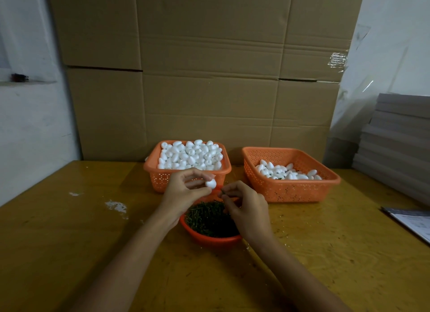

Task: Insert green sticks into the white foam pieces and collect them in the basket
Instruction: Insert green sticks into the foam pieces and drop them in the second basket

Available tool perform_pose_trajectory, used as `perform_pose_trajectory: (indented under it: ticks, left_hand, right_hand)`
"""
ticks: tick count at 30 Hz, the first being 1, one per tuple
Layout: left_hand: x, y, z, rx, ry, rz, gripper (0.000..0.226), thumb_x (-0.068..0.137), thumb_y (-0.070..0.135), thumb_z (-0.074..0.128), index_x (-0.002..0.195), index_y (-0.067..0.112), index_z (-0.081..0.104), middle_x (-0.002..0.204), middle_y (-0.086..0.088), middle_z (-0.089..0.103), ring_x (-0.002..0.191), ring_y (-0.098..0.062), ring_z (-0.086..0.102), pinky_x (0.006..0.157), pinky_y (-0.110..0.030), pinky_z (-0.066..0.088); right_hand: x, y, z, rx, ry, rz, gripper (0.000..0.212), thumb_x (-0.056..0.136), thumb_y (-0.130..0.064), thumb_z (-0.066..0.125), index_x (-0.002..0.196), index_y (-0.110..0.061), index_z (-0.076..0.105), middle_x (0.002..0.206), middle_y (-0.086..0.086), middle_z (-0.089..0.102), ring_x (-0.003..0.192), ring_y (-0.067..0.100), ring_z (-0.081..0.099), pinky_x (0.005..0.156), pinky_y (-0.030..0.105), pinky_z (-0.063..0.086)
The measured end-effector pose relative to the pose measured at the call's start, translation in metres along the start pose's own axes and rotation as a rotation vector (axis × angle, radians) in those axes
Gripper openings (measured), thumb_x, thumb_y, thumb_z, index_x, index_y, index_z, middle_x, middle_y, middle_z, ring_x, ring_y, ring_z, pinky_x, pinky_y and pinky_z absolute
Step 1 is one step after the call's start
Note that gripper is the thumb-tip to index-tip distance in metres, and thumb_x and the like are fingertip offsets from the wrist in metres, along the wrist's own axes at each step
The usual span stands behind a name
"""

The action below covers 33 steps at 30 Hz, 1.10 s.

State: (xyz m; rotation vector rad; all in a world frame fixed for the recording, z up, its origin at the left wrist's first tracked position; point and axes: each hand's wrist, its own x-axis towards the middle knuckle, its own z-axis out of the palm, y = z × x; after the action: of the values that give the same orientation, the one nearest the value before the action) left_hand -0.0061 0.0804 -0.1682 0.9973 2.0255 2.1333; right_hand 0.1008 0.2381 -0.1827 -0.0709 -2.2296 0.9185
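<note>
Bowl: on the bench at your 12 o'clock, nearest you, sticks in it.
Fuller basket: behind the bowl, 12 o'clock, foam pieces heaped in it.
Second basket: 1 o'clock, right of the fuller one and apart from it, fewer pieces in it.
Hands: above the bowl; left hand at 11 o'clock with a lone foam piece, right hand at 1 o'clock with a lone stick.
Cartons: behind both baskets.
Stacked boards: 2 o'clock.
Papers: 3 o'clock, on the bench's right edge.

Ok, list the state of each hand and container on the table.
Left hand: pinches a white foam piece.
Right hand: pinches a green stick, close beside that piece.
Left orange basket: heaped with foam pieces.
Right orange basket: partly filled.
Red bowl: full of green sticks.
</note>
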Motion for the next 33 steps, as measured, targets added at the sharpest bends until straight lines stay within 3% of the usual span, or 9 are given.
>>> perform_pose_trajectory:
  ticks: [5,13,21,29,33]
  left_hand:
    - [-0.0002,-0.0006,-0.0005,0.020,0.000,0.016,0.022,0.080,-0.007,0.081,0.092,0.011,0.077,0.108,0.004,0.080,0.109,-0.011,0.074,0.085,-0.023,0.061]
    - [-0.0004,0.0005,-0.0005,0.005,-0.011,0.051,0.034,0.077,0.002,0.088,0.105,0.015,0.073,0.106,0.001,0.080,0.107,-0.012,0.075,0.088,-0.017,0.057]
    - [-0.0010,0.0028,-0.0010,0.054,-0.024,0.032,0.036,0.076,-0.002,0.088,0.103,0.018,0.076,0.105,0.002,0.080,0.105,-0.013,0.075,0.087,-0.021,0.059]
    - [-0.0024,0.0040,0.0031,0.121,0.003,0.029,0.031,0.076,-0.002,0.088,0.099,0.018,0.080,0.102,0.008,0.080,0.098,-0.013,0.075,0.079,-0.017,0.058]
    - [-0.0027,0.0039,0.0062,0.157,0.004,0.039,0.029,0.079,0.003,0.088,0.102,0.019,0.081,0.102,0.001,0.080,0.092,-0.017,0.075,0.079,-0.023,0.061]
  right_hand:
    - [-0.0006,0.0011,0.0001,-0.018,0.002,-0.008,0.015,0.097,-0.012,0.073,0.111,-0.016,0.070,0.106,-0.010,0.076,0.100,0.001,0.071,0.082,0.033,0.063]
    - [-0.0007,0.0039,0.0018,-0.024,0.014,-0.013,0.014,0.096,-0.016,0.074,0.109,-0.019,0.070,0.103,-0.014,0.075,0.097,0.000,0.071,0.080,0.033,0.062]
    - [-0.0015,0.0034,0.0004,-0.021,0.005,-0.017,0.016,0.093,-0.011,0.074,0.106,-0.019,0.070,0.100,-0.014,0.075,0.095,0.000,0.070,0.079,0.031,0.062]
    - [-0.0017,0.0024,-0.0007,-0.025,-0.011,-0.018,0.015,0.091,-0.013,0.075,0.102,-0.022,0.070,0.095,-0.017,0.072,0.091,-0.002,0.069,0.076,0.023,0.059]
    - [-0.0013,0.0028,-0.0008,-0.033,-0.016,-0.009,0.015,0.091,-0.014,0.075,0.099,-0.025,0.068,0.092,-0.018,0.071,0.089,-0.003,0.068,0.070,0.014,0.053]
